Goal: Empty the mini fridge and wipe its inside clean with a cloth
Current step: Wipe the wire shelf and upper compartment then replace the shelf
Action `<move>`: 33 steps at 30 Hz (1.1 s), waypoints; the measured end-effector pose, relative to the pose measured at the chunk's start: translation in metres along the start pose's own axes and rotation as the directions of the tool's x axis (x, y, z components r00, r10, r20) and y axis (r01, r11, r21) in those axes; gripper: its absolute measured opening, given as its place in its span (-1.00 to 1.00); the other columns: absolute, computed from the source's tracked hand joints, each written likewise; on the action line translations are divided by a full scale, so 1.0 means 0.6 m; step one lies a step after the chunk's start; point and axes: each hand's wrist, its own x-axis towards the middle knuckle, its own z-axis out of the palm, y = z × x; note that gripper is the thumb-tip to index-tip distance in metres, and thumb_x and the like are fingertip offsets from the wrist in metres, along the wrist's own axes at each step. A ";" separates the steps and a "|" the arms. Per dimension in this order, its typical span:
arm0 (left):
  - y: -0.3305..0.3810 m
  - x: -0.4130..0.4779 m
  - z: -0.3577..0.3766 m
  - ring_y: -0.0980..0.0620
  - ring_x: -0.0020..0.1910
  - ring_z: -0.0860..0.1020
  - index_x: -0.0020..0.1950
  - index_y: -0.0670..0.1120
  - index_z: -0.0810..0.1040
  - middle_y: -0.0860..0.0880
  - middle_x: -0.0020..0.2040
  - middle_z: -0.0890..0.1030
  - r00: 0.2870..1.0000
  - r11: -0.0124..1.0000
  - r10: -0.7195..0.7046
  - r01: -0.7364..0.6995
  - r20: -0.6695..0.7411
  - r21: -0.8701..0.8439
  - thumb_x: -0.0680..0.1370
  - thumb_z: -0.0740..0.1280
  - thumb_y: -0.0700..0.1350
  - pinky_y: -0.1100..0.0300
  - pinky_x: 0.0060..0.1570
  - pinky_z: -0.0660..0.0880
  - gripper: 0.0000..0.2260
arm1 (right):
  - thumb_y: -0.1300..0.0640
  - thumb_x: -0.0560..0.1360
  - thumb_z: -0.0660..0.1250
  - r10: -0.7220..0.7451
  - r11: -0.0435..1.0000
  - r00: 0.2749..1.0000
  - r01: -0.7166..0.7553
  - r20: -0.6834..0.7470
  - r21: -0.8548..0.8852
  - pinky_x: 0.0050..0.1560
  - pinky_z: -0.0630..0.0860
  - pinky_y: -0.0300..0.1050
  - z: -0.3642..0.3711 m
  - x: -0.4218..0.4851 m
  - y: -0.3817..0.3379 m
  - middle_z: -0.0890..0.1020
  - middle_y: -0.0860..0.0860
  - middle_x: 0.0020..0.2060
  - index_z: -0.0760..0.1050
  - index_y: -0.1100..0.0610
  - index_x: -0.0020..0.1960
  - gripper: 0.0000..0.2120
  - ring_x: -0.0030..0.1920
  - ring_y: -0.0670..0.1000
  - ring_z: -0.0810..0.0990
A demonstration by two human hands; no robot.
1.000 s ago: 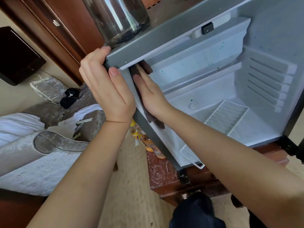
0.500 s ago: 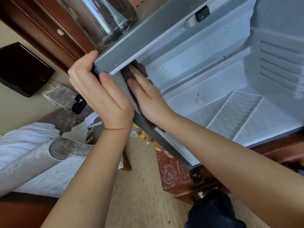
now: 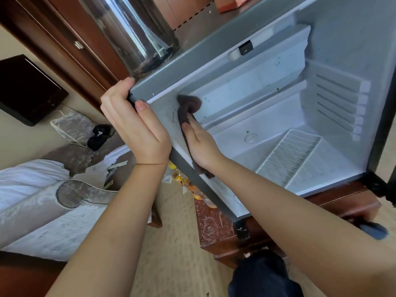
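- The right hand (image 3: 200,144), fingers flat, presses the cloth (image 3: 189,106) against the fridge (image 3: 192,68) on its left inner wall, near the front.
- The left hand (image 3: 134,127) grips the top left corner; brace there while wiping.
- The green specks (image 3: 277,89) on the far panel likely need firmer strokes.

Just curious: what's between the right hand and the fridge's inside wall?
A dark brown cloth, pressed by the right hand against the grey mini fridge's wall; head view.

Home, lived-in room: cushions (image 3: 70,153), TV (image 3: 27,88), wooden door (image 3: 64,33) (mini fridge (image 3: 192,67) too).
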 end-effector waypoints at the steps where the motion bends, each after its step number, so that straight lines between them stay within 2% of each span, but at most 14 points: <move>1: 0.004 0.002 0.001 -0.09 0.05 0.42 0.14 -0.35 0.46 -0.24 0.05 0.50 1.000 1.000 0.008 -0.008 0.005 -0.021 0.56 0.07 -0.23 -0.02 0.09 0.38 -0.71 | 0.08 0.68 -0.02 0.015 0.996 1.000 -0.014 0.006 -0.087 0.24 0.20 -0.25 -0.008 -0.016 0.005 0.34 0.06 0.45 0.19 0.08 0.51 -0.59 0.40 0.08 0.33; 4: 0.021 0.008 -0.005 -0.08 0.08 0.41 0.15 -0.35 0.46 -0.25 0.07 0.51 0.998 1.000 0.002 0.000 0.068 -0.022 0.55 0.07 -0.24 0.05 0.13 0.34 -0.71 | 0.13 0.67 0.03 -0.002 0.953 1.000 0.009 0.024 -0.302 0.15 0.29 -0.11 -0.024 -0.056 0.018 0.48 0.17 0.33 0.32 0.18 0.43 -0.63 0.27 0.20 0.46; 7: 0.023 0.012 -0.011 -0.09 0.12 0.40 0.18 -0.33 0.45 -0.26 0.10 0.50 0.990 0.998 -0.057 0.057 0.126 -0.001 0.53 0.09 -0.25 0.05 0.19 0.33 -0.70 | 0.17 0.63 0.13 -0.034 0.917 0.997 0.062 0.076 -0.393 0.09 0.36 -0.06 -0.045 -0.084 0.012 0.59 0.18 0.17 0.49 0.23 0.28 -0.71 0.17 0.22 0.52; 13: 0.051 0.015 -0.040 -0.15 0.29 0.41 0.29 -0.22 0.43 -0.18 0.23 0.49 0.952 0.982 -0.184 0.165 0.245 0.096 0.52 0.10 -0.22 -0.06 0.32 0.29 -0.65 | 0.13 0.62 0.19 0.024 0.922 0.998 0.000 0.058 -0.386 -0.06 0.37 -0.20 -0.107 -0.139 -0.035 0.67 0.10 -0.02 0.61 0.16 0.12 -0.76 0.01 0.10 0.58; 15: 0.065 0.006 -0.055 -0.14 0.41 0.32 0.39 -0.19 0.37 -0.15 0.36 0.43 0.939 0.972 -0.208 0.168 0.273 0.162 0.54 0.10 -0.23 -0.12 0.43 0.18 -0.59 | 0.13 0.62 0.19 0.032 0.933 0.999 -0.026 0.009 -0.359 -0.18 0.34 -0.24 -0.130 -0.160 -0.047 0.63 0.03 -0.19 0.60 0.13 -0.04 -0.78 -0.13 0.04 0.57; 17: 0.089 -0.014 -0.069 -0.10 0.50 0.17 0.49 -0.16 0.26 -0.10 0.49 0.29 0.915 0.950 -0.280 0.221 0.289 0.223 0.55 0.12 -0.22 -0.08 0.49 -0.03 -0.52 | 0.15 0.61 0.19 0.016 0.942 0.999 -0.030 -0.046 -0.336 -0.26 0.35 -0.36 -0.155 -0.179 -0.060 0.60 -0.05 -0.26 0.57 0.06 -0.13 -0.78 -0.22 -0.05 0.55; 19: 0.124 -0.046 -0.079 -0.07 0.53 0.10 0.51 -0.14 0.22 -0.08 0.53 0.21 0.895 0.951 -0.295 0.241 0.335 0.193 0.55 0.12 -0.21 -0.02 0.48 -0.10 -0.50 | 0.17 0.61 0.20 0.008 0.955 0.996 -0.035 -0.090 -0.294 -0.24 0.37 -0.47 -0.184 -0.196 -0.077 0.62 -0.12 -0.27 0.56 -0.01 -0.17 -0.76 -0.26 -0.20 0.56; 20: 0.144 -0.064 -0.080 -0.07 0.52 0.12 0.50 -0.15 0.24 -0.08 0.52 0.23 0.884 0.964 -0.267 0.235 0.385 0.129 0.55 0.13 -0.21 0.00 0.49 -0.06 -0.52 | 0.18 0.60 0.20 0.003 0.958 0.995 -0.031 -0.097 -0.286 -0.22 0.39 -0.47 -0.199 -0.203 -0.085 0.63 -0.16 -0.27 0.56 -0.03 -0.18 -0.74 -0.27 -0.26 0.56; 22: 0.185 -0.096 -0.066 -0.03 0.48 0.21 0.47 -0.14 0.29 -0.07 0.49 0.28 0.821 0.957 -0.207 0.282 0.532 -0.062 0.58 0.18 -0.20 0.04 0.48 0.11 -0.56 | 0.19 0.60 0.20 -0.024 0.948 0.997 0.000 -0.071 -0.318 -0.17 0.43 -0.38 -0.226 -0.216 -0.101 0.65 -0.19 -0.26 0.57 -0.06 -0.17 -0.73 -0.25 -0.28 0.58; 25: 0.247 -0.107 -0.030 0.04 0.43 0.29 0.50 -0.06 0.24 -0.03 0.46 0.33 0.592 0.805 -0.224 0.560 0.774 -0.196 0.58 0.26 -0.17 0.22 0.36 0.25 -0.51 | 0.20 0.60 0.20 -0.091 0.913 0.995 0.063 -0.050 -0.403 -0.01 0.45 -0.19 -0.267 -0.220 -0.118 0.66 -0.03 -0.11 0.60 0.04 -0.06 -0.79 -0.06 -0.08 0.59; 27: 0.273 -0.098 -0.004 0.01 0.28 0.46 0.41 -0.02 0.34 0.01 0.24 0.52 0.452 0.684 -0.238 0.706 0.859 -0.182 0.58 0.28 -0.13 0.32 0.11 0.35 -0.60 | 0.20 0.60 0.20 -0.134 0.907 0.989 0.095 -0.068 -0.411 0.02 0.43 -0.19 -0.296 -0.215 -0.129 0.64 0.00 -0.10 0.59 0.10 -0.05 -0.81 -0.02 -0.03 0.57; 28: 0.282 -0.095 0.007 0.00 0.17 0.53 0.31 0.02 0.41 0.07 0.09 0.58 0.409 0.626 -0.236 0.758 0.882 -0.183 0.58 0.29 -0.09 0.31 -0.01 0.39 -0.70 | 0.20 0.61 0.19 -0.141 0.909 0.986 0.094 -0.087 -0.407 -0.01 0.42 -0.23 -0.309 -0.212 -0.135 0.63 -0.03 -0.13 0.57 0.09 -0.06 -0.81 -0.04 -0.04 0.56; 30: 0.294 -0.089 0.030 0.04 0.03 0.59 0.15 0.09 0.44 0.15 -0.04 0.60 0.374 0.514 -0.231 0.831 0.898 -0.214 0.56 0.33 -0.03 0.22 -0.06 0.50 -0.82 | 0.19 0.61 0.19 -0.143 0.913 0.980 0.076 -0.138 -0.402 -0.07 0.39 -0.32 -0.335 -0.204 -0.142 0.59 -0.14 -0.21 0.54 0.02 -0.11 -0.79 -0.08 -0.09 0.54; 33: 0.298 -0.095 0.069 0.08 0.02 0.61 0.21 0.09 0.43 0.04 0.02 0.64 0.341 0.343 -0.237 0.905 0.910 -0.250 0.51 0.38 0.05 0.06 0.06 0.55 -0.69 | 0.17 0.61 0.20 -0.160 0.906 0.964 0.057 -0.214 -0.421 0.00 0.43 -0.24 -0.367 -0.182 -0.132 0.61 -0.16 -0.20 0.58 -0.02 -0.11 -0.77 -0.01 -0.08 0.55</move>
